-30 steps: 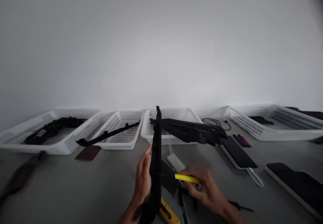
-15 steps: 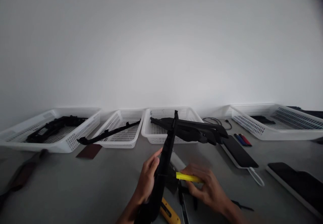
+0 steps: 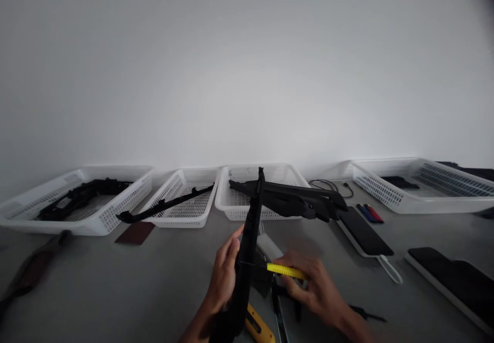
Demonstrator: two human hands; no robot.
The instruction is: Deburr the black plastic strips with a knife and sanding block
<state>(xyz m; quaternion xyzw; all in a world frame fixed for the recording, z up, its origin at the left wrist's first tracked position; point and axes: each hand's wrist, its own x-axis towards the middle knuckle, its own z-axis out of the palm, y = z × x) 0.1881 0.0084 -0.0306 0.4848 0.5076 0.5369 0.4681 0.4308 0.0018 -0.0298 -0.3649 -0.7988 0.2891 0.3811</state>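
My left hand (image 3: 224, 276) is closed around a long black plastic trim strip (image 3: 250, 235), which is raised and points away from me. My right hand (image 3: 314, 286) grips a thin tool with a yellow ribbed handle (image 3: 285, 271). Its fine dark shaft points left and reaches the strip near my left fingers; its exact kind is too small to tell. Below my hands, partly covered, lie a yellow utility knife (image 3: 259, 325), a slim metal-edged tool (image 3: 281, 314) and a dark tool with a thin shaft (image 3: 366, 314).
White baskets with black plastic parts line the wall: far left (image 3: 96, 224), centre left (image 3: 181, 223), centre (image 3: 235, 213) and right (image 3: 405, 206). Sandpaper (image 3: 135, 233) lies at left. Blue and red pieces (image 3: 370, 213), a black-topped device (image 3: 366, 232) with a white loop and another device (image 3: 451, 281) lie right.
The black strip's far end has shifted slightly left, and the yellow-handled tool has moved a little left with it. Both hands keep their hold.
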